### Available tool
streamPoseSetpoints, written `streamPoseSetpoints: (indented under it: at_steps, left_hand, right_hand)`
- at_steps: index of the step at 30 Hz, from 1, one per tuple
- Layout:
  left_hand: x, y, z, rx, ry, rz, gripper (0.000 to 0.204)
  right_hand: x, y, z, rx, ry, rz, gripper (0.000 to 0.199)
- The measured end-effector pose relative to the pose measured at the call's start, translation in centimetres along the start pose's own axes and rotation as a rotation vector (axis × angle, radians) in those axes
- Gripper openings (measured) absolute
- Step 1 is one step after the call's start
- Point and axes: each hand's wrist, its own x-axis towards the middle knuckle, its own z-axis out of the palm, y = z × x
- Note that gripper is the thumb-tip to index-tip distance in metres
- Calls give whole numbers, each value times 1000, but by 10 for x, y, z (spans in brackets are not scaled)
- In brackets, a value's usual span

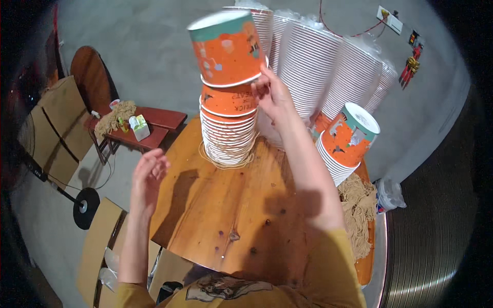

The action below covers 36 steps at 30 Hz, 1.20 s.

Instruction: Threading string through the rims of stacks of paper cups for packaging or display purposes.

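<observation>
An orange paper bucket (226,56) with a teal band sits upside down and tilted atop a tall stack of similar buckets (229,128). My right hand (273,95) is closed at its lower white rim, on the right side; part of the grip is hidden. Thin tan cords (232,165) loop around the lower part of the stack. My left hand (149,172) hangs in the air left of the stack, fingers loosely bent and apart, holding nothing. The stack stands on a wooden table (221,205).
Tall wrapped stacks of white-rimmed buckets (310,61) stand behind. A shorter orange stack (349,136) leans at the right, near a bundle of tan cords (355,210). A red-brown bench (159,119) and cardboard boxes (64,123) are at the left.
</observation>
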Motion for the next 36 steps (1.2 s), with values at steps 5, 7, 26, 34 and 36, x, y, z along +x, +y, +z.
streamPoseSetpoints:
  at_steps: [5,7,26,34,36]
  left_hand:
    - [-18,-20,-3,-38,46,-91,26]
    - [-20,-26,7,-49,53,-124,25]
    - [-63,-107,118,-107,-211,-438,17]
    - [-66,-120,151,-79,-371,-456,17]
    - [-64,-118,164,-98,-405,-436,17]
  right_hand:
    - [-18,54,-40,104,174,167,32]
    - [-24,56,-55,43,135,162,34]
    - [-135,-165,-122,-2100,333,-913,20]
    - [-128,-200,-118,-1957,271,-1101,25]
    - [-131,-208,-108,-1926,286,-1192,25]
